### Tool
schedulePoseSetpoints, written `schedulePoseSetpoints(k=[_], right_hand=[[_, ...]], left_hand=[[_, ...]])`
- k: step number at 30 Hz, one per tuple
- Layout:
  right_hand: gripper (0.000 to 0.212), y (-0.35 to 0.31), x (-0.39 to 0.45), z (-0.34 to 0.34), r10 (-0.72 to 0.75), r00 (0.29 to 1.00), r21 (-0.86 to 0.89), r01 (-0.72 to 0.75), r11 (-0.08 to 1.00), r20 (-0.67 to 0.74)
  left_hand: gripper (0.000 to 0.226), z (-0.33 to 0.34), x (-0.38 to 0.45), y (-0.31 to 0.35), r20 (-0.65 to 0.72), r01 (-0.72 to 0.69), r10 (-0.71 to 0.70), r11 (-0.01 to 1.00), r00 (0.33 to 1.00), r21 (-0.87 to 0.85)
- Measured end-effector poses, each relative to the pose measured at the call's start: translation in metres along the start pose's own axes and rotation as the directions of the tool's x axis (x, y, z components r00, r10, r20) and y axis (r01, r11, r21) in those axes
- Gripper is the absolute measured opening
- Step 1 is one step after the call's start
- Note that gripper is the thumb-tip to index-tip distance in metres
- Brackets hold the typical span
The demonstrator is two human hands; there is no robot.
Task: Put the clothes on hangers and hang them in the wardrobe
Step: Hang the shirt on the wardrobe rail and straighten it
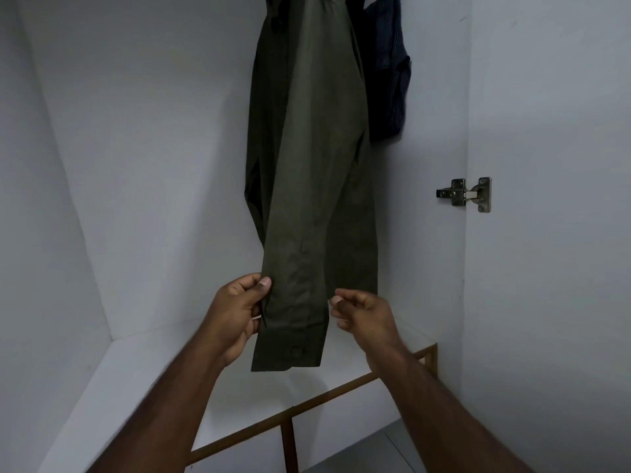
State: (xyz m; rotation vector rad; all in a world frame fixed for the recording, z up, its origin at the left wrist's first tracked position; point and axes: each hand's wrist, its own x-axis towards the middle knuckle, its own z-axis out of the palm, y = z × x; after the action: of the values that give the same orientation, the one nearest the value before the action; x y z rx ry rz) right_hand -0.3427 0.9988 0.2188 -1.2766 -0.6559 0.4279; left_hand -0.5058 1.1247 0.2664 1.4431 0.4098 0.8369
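Note:
An olive green shirt (307, 148) hangs inside the white wardrobe, its top cut off by the upper edge of the view. One long sleeve hangs down in front. My left hand (239, 312) pinches the left edge of that sleeve just above the cuff. At the sleeve's right edge my right hand (362, 312) hovers with fingers curled, and whether it touches the cloth is unclear. Behind the green shirt, to the right, hangs a dark blue striped garment (389, 73). No hanger or rail is in view.
The wardrobe's white floor shelf (143, 377) lies below the clothes, edged by a wooden frame (307, 404). A metal door hinge (466, 194) sits on the right side panel. White walls close in on the left and back.

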Motion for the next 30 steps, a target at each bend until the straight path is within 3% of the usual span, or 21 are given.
schedulePoseSetpoints(k=[3, 6, 15, 21, 30], right_hand=[[0.021, 0.008, 0.002, 0.010, 0.149, 0.979, 0.117, -0.166, 0.979, 0.142], [0.023, 0.014, -0.001, 0.014, 0.154, 0.965, 0.241, -0.204, 0.949, 0.213], [0.015, 0.025, 0.006, 0.017, 0.019, 0.999, 0.112, -0.022, 0.993, 0.031], [0.010, 0.049, 0.018, 0.028, -0.027, 0.998, -0.018, 0.026, 1.000, -0.049], [0.006, 0.070, 0.060, 0.038, -0.050, 0.983, -0.018, 0.047, 0.999, -0.177]], left_hand=[[0.026, -0.007, 0.001, 0.000, 0.018, 0.008, -0.008, 1.000, 1.000, -0.024], [0.025, -0.015, 0.006, -0.002, -0.017, 0.004, -0.004, 1.000, 1.000, -0.001], [0.018, -0.024, 0.045, -0.011, -0.207, -0.024, 0.083, 0.961, 0.975, 0.276], [0.013, -0.026, 0.072, -0.028, -0.193, -0.027, 0.100, 0.937, 0.976, 0.349], [0.011, -0.036, 0.134, -0.050, -0.089, -0.034, 0.067, 0.942, 0.994, 0.335]])
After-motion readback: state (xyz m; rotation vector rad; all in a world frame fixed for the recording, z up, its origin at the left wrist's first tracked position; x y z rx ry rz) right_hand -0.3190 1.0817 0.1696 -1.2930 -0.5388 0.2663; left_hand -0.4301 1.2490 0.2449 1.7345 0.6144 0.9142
